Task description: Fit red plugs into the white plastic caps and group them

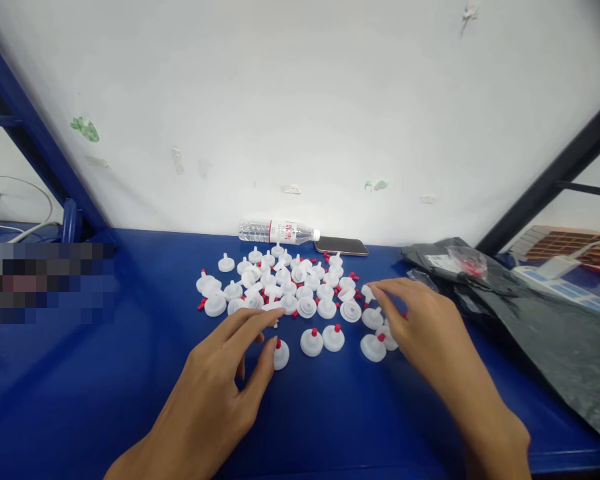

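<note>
My left hand (230, 367) is at the near left side of a pile of white plastic caps (327, 308). Its thumb and index finger are apart, beside a white cap with a red tip (281, 357). Another white disc with a thin stem shows partly behind the index finger. At the pile's right side, my right hand (420, 317) pinches a white cap (367, 294) at its fingertips, stem pointing down. Two red-tipped caps (311, 343) stand in front of the pile, and another (373, 348) sits below my right hand.
A clear water bottle (280, 232) lies behind the pile, with a dark phone (342, 246) to its right. Grey plastic bags (530, 347) cover the right of the blue table (105, 400). A power strip (565, 287) and a white cable lie farther right. A white wall rises behind.
</note>
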A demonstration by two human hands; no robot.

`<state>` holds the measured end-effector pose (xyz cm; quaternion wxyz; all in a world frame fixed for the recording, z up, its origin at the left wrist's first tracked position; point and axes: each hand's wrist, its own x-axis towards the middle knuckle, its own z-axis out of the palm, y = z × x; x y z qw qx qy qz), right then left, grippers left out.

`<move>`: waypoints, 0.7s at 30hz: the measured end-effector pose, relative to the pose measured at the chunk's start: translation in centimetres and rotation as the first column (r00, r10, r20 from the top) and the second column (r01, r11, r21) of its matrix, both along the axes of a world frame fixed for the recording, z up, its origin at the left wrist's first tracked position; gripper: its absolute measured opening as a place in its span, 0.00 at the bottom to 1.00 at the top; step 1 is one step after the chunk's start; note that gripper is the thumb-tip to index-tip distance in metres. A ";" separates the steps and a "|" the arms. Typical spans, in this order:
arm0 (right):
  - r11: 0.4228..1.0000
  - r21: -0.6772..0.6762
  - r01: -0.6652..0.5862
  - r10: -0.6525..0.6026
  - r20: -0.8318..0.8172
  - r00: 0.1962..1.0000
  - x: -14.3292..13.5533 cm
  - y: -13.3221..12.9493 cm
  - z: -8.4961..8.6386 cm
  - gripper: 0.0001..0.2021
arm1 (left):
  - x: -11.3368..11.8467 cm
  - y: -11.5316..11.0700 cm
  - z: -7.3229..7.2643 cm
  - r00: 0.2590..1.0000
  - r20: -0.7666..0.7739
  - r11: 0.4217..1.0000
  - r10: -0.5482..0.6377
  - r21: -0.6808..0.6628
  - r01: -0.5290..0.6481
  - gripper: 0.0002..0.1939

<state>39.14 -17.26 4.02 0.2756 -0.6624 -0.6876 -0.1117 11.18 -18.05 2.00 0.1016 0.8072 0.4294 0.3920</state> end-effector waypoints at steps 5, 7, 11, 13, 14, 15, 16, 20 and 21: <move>1.000 0.028 0.002 -0.002 0.005 1.000 0.3 0.0 -0.3 0.14 | 0.0 -0.1 0.1 1.000 -0.009 1.000 0.002 0.004 -0.002 0.17; 1.000 -0.024 -0.013 0.014 0.036 0.999 0.8 0.4 -1.0 0.17 | 0.0 -0.1 0.0 1.000 -0.010 1.000 -0.001 0.000 0.001 0.17; 0.985 -0.175 0.000 0.022 0.124 0.992 1.6 1.1 -2.3 0.21 | 0.0 -0.1 0.0 1.000 -0.008 1.000 -0.010 -0.008 0.010 0.16; 0.980 -0.199 0.002 0.023 0.123 0.992 1.6 1.1 -2.3 0.22 | 0.1 -0.1 0.0 1.000 0.000 1.000 -0.012 -0.001 0.012 0.16; 0.980 -0.197 -0.002 0.023 0.109 0.994 1.4 1.1 -2.0 0.23 | 0.1 -0.1 0.0 1.000 0.004 1.000 -0.015 0.007 0.014 0.16; 0.982 -0.188 -0.007 0.024 0.091 0.996 1.3 0.9 -1.7 0.24 | 0.1 -0.2 0.1 1.000 0.007 1.000 -0.016 0.011 0.016 0.16; 0.985 -0.171 -0.013 0.026 0.072 0.997 1.1 0.8 -1.3 0.24 | 0.1 -0.2 0.1 1.000 0.009 1.000 -0.018 0.019 0.018 0.15; 0.998 -0.047 -0.039 0.039 -0.001 0.999 0.3 0.2 0.0 0.19 | 0.0 -0.3 0.3 1.000 0.009 0.999 -0.018 0.039 0.017 0.16; 0.998 -0.015 -0.055 0.055 -0.012 0.998 0.2 0.0 0.2 0.17 | 0.0 -0.3 0.3 1.000 0.014 0.999 -0.020 0.046 0.019 0.16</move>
